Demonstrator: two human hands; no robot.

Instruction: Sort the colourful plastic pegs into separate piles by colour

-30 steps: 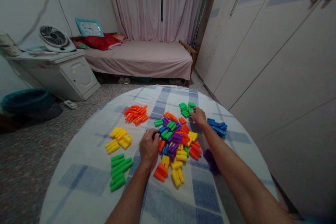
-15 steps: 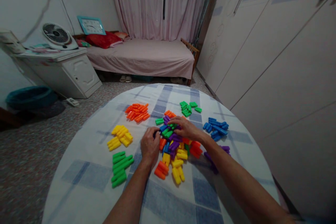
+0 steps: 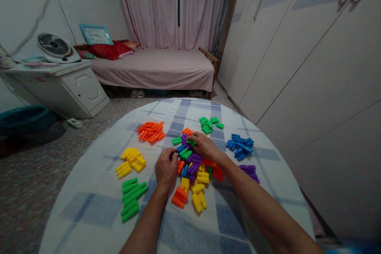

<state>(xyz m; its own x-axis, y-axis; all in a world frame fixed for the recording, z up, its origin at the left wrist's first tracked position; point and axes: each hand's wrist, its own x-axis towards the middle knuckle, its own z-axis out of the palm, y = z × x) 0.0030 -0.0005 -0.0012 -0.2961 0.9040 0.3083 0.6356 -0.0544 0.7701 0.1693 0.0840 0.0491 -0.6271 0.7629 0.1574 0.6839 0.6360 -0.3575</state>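
Observation:
A mixed heap of coloured plastic blocks point(image 3: 195, 168) lies in the middle of a round table with a checked cloth point(image 3: 190, 222). My left hand point(image 3: 166, 168) rests at the heap's left edge, fingers curled round a dark blue piece. My right hand point(image 3: 204, 147) lies on the heap's far side, fingers pinched on a green block. Sorted piles surround the heap: orange point(image 3: 150, 131), yellow point(image 3: 131, 160), dark green point(image 3: 131, 196), light green point(image 3: 210, 123), blue point(image 3: 239, 145) and purple point(image 3: 250, 171).
A white cabinet with a fan point(image 3: 55, 45) stands at the left, a bed point(image 3: 154, 67) at the back, wardrobe doors point(image 3: 297, 47) along the right. A teal basin point(image 3: 22, 117) and a power strip point(image 3: 73, 122) lie on the floor.
My right hand came back from the light green pile to the middle heap and closed on a green block. My left hand stayed at the heap's left edge.

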